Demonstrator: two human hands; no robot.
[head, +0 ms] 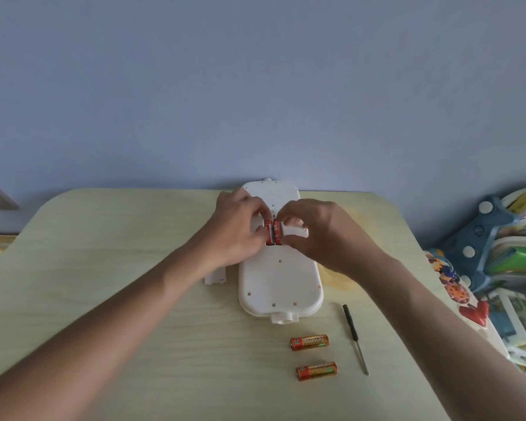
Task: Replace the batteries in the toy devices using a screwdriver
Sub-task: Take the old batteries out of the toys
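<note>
At frame centre, the left hand [237,230] and right hand [315,230] pinched two red batteries [272,232] seated in the white toy's [280,278] open compartment. Lower right lay two orange batteries [309,342] beside the screwdriver [355,338] on the table [104,268]; a white cover [216,276] lay left of the toy.

a single head view looks forward and down from close above the table [104,299], facing the wall [255,86].

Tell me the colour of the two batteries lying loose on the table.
Orange with a gold-green band, the two loose batteries, seen in the head view.
</note>
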